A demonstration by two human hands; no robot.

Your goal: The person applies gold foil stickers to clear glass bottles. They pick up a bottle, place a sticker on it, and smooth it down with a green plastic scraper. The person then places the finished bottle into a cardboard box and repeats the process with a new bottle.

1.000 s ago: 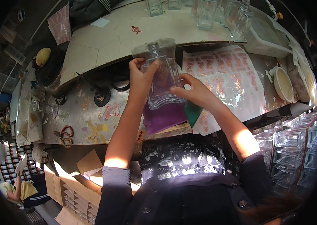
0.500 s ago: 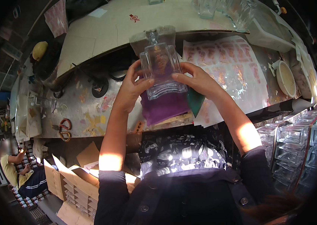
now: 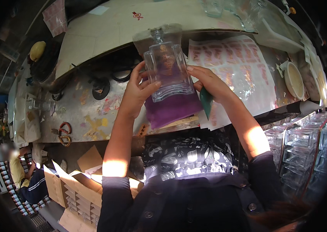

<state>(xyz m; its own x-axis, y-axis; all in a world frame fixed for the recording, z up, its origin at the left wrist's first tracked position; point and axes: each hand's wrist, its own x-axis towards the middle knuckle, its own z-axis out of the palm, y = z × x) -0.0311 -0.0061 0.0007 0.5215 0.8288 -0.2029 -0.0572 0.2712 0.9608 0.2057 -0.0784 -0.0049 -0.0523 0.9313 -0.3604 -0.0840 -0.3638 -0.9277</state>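
A clear glass bottle (image 3: 173, 83) with stepped sides lies on a purple cloth-like pad (image 3: 171, 112), its neck pointing away from me. Gold and reddish marking, like a decal, shows on the bottle's upper front. My left hand (image 3: 141, 88) grips the bottle's left side, thumb across the front near its base. On the other side, my right hand (image 3: 211, 83) has a flat green scraper (image 3: 206, 101) held beneath its fingers. The right index fingertip is at the bottle's right edge. Part of the scraper is hidden by the hand.
Decal sheets (image 3: 233, 69) lie to the right, beside a round white bowl (image 3: 295, 81). Scissors (image 3: 64, 134) rest at the bench's left. Stacked glass bottles (image 3: 298, 145) stand at lower right, an opened cardboard box (image 3: 76, 189) at lower left. A seated person (image 3: 26, 176) is far left.
My right thumb has come off the bottle's front, and the green scraper has turned up into that hand. The left hand keeps its grip. The seated person has leaned and shifted.
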